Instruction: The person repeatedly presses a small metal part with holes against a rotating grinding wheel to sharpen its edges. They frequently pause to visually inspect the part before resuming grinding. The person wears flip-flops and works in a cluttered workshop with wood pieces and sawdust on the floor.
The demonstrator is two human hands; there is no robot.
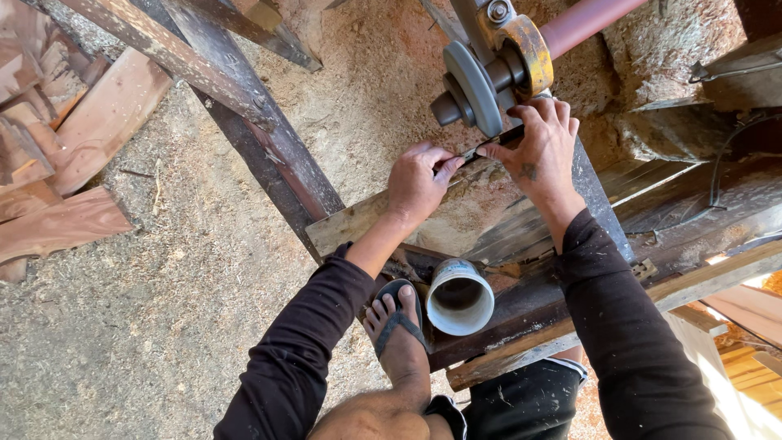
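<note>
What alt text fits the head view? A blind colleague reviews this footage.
Both hands hold a thin dark blade against a grey grinding wheel: left hand at one end, right hand near the wheel. Below, a sandalled foot rests beside a white pipe piece on sawdust-covered planks.

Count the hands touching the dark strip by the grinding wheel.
2. The left hand pinches the strip's left end. The right hand presses its right end, just below the wheel. The hands may hide part of the strip.

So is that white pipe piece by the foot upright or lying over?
Tipped over: the white pipe piece lies on its side, open mouth facing the camera.
</note>
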